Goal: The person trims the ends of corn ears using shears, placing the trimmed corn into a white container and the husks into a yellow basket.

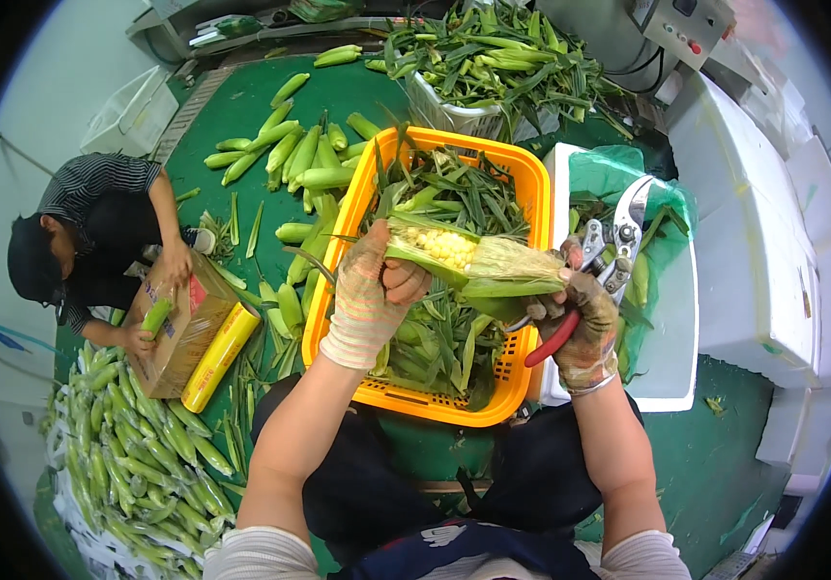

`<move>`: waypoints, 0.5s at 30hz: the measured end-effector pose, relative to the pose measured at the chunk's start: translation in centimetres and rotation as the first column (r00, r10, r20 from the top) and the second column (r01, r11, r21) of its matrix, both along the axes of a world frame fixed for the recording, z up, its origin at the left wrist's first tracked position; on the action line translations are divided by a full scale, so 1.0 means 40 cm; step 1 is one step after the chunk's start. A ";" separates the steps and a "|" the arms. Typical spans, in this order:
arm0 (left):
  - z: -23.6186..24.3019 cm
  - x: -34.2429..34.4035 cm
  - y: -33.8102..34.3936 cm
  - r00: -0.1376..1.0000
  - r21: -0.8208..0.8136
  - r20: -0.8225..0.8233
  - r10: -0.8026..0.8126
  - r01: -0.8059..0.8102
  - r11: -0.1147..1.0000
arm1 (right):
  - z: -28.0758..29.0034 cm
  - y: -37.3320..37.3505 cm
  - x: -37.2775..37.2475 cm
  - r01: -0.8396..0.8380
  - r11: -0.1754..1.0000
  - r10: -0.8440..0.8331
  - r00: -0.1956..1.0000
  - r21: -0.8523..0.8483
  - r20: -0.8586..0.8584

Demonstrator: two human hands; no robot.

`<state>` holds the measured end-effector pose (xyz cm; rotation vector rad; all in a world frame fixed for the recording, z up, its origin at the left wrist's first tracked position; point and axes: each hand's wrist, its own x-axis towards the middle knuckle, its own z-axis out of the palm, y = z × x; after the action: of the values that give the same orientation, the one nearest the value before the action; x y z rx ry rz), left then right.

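Note:
An ear of corn (446,247) lies sideways between my hands, above the orange basket (522,174). Its green husk is partly pulled open, and pale yellow kernels show near the left end. My left hand (367,300), in a striped knit glove, grips that left end. My right hand (584,324), in a dirty glove, pinches the dry husk at the right end. Pruning shears (626,232) stay in the right hand too, blades apart and pointing up and away, with a red handle below the fingers. Stripped green husks (454,338) fill the basket.
To the right stands a white foam box (671,358) with a green plastic bag. Unhusked corn ears (299,155) lie beyond the basket, near a heaped white crate (454,116). At left, a person (96,222) handles corn over a cardboard box (188,319), beside wrapped ears (135,454).

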<state>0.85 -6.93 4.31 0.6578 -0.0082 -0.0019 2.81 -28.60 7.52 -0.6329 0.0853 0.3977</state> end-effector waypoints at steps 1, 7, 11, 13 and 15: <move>-0.004 -0.003 0.003 0.999 -0.009 -0.032 0.005 -0.005 1.000 | -0.005 0.001 0.002 -0.015 1.000 0.014 1.000 0.014 0.028; -0.015 -0.019 0.015 0.998 0.024 0.021 -0.058 0.058 0.998 | -0.042 -0.006 0.010 -0.103 0.991 0.101 0.995 0.090 0.025; -0.014 -0.028 0.001 0.997 0.269 -0.063 -0.034 0.050 0.962 | -0.045 0.009 0.007 -0.090 0.991 0.088 0.996 -0.103 -0.017; -0.064 -0.026 0.006 0.906 0.834 0.421 -0.029 -0.374 0.406 | -0.049 0.051 -0.017 -0.066 0.947 0.076 0.997 -0.314 0.021; -0.076 -0.036 -0.018 0.838 0.846 0.531 -0.127 -0.514 0.144 | -0.112 0.093 -0.027 -0.044 0.871 0.136 0.979 -0.490 0.154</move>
<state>-0.58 -7.66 1.27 2.0527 -0.4795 0.5045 1.72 -24.87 3.03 -1.1737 -0.0250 0.4092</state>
